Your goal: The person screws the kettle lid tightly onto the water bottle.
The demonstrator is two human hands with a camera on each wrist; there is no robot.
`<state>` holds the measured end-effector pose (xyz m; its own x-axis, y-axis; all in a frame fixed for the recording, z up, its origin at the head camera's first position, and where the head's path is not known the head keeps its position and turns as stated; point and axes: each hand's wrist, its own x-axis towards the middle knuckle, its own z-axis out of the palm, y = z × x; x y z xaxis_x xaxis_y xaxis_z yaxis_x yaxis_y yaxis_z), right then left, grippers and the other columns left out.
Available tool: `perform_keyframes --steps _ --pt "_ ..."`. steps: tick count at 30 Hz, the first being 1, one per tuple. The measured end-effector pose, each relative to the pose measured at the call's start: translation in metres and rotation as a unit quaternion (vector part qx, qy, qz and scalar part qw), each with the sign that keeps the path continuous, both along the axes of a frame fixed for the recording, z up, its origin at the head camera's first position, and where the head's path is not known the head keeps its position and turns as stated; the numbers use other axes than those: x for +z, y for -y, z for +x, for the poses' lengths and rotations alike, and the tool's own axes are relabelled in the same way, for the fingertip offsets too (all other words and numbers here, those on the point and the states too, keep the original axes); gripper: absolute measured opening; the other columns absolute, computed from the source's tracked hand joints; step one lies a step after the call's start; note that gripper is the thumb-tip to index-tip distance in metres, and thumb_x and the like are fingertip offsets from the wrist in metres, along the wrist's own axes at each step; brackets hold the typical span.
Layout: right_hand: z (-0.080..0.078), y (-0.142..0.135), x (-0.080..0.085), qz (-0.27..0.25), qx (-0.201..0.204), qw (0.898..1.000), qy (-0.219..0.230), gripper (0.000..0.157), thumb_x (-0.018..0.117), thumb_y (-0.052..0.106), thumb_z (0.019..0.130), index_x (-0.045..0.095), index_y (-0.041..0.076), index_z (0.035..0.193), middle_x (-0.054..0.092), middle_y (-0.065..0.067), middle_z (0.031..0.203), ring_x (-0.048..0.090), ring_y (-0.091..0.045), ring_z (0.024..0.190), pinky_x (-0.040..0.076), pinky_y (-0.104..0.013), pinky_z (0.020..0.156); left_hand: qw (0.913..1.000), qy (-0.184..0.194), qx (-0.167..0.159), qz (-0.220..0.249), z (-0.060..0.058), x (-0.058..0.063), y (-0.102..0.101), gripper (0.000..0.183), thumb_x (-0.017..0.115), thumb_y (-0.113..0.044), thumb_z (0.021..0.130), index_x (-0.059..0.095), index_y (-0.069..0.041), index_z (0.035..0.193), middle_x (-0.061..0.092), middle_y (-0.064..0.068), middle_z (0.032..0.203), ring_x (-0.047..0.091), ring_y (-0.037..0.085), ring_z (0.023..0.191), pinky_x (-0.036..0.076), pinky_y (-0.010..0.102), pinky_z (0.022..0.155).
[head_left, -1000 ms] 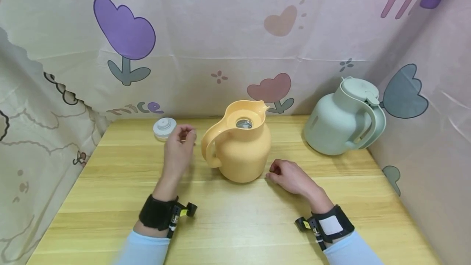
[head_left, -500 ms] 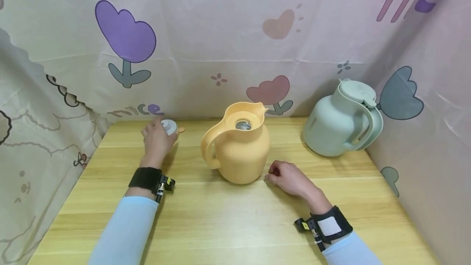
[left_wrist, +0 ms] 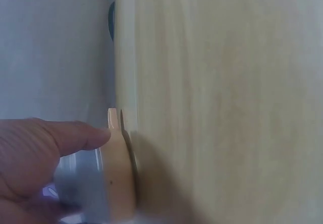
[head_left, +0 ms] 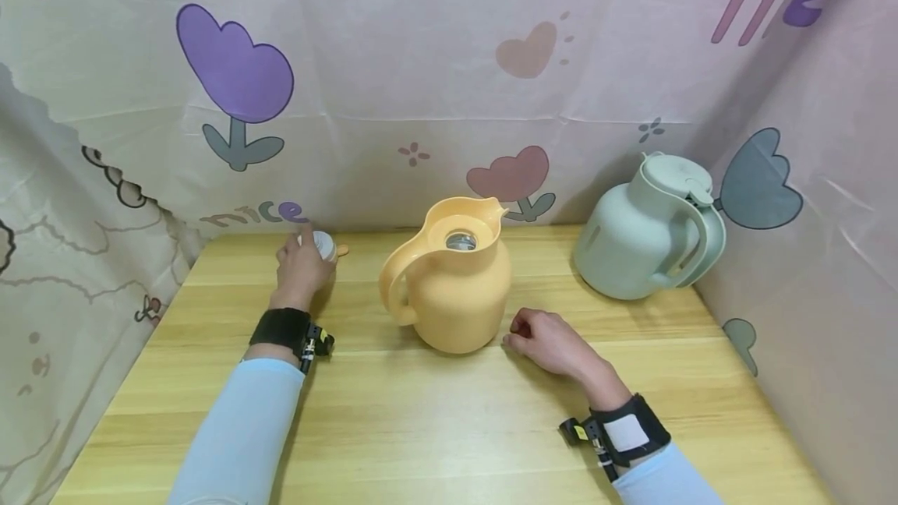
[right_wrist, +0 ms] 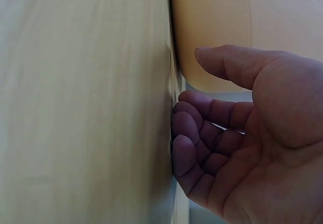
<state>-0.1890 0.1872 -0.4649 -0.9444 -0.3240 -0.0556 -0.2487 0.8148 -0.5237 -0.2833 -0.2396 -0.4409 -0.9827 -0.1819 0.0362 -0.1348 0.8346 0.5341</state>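
My left hand [head_left: 300,271] was curled round the lid [head_left: 324,245], well to the left of the yellow jug [head_left: 459,298], on the same table [head_left: 428,427]. From my head I saw the lid's white top partly past my hand, and a small orange tab [head_left: 342,250] sticking out toward the jug; the left wrist view added the orange rim [left_wrist: 120,178] under that white part, with my left thumb [left_wrist: 75,137] against it near the tab, the rest of my fingers blurred. My right hand [head_left: 550,343] lay just right of the jug's base, loosely bent and holding nothing. The right wrist view alone showed its four fingers curling in and my right thumb [right_wrist: 232,62] apart from them; whether that touched the jug I couldn't tell. Only the head view showed the jug's round mouth [head_left: 461,241] uncovered, and the green jug [head_left: 624,244] to its right, farther back.
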Motion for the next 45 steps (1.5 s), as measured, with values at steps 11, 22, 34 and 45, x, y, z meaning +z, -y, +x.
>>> perform_keyframes --steps 11,22,34,45 --pt "-0.001 0.0 0.003 -0.004 0.008 1.0 -0.006 0.019 0.069 0.033 0.087 0.061 0.016 0.088 0.059 0.003 0.076 0.053 -0.013 0.069 0.046 -0.032 0.063 0.9995 -0.011 0.004 0.029 0.03 -0.003 -0.009 0.078 0.066 -0.02 0.086 0.023 -0.003 0.148 0.019 0.038 0.146 0.028 0.057 0.122 0.035 0.07 0.095" --pt "-0.002 -0.001 0.005 -0.003 0.009 1.0 -0.003 0.019 0.068 0.033 0.087 0.061 0.015 0.089 0.059 0.003 0.076 0.053 -0.014 0.068 0.045 -0.032 0.063 0.9994 -0.005 -0.016 0.031 0.062 -0.006 -0.028 0.091 0.075 -0.028 0.081 0.021 -0.003 0.15 0.029 0.039 0.138 0.033 0.055 0.115 0.039 0.068 0.091" --pt "-0.002 0.001 0.006 -0.008 0.004 1.0 -0.001 0.019 0.068 0.034 0.088 0.06 0.017 0.09 0.058 0.002 0.076 0.052 -0.015 0.068 0.045 -0.032 0.061 0.9813 0.158 -0.109 0.005 0.097 0.021 -0.046 0.116 0.081 -0.038 0.072 0.006 -0.005 0.153 0.03 0.036 0.134 0.047 0.048 0.11 0.045 0.065 0.089" --pt "0.003 0.002 0.015 -0.016 0.008 1.0 -0.019 0.017 0.066 0.033 0.089 0.061 0.017 0.092 0.059 0.003 0.078 0.053 -0.013 0.07 0.045 -0.032 0.063 0.9232 0.205 -0.325 -0.002 0.143 0.07 -0.059 0.078 0.082 -0.051 0.064 0.054 -0.019 0.129 0.055 0.001 0.108 0.051 0.018 0.092 0.044 0.042 0.079"
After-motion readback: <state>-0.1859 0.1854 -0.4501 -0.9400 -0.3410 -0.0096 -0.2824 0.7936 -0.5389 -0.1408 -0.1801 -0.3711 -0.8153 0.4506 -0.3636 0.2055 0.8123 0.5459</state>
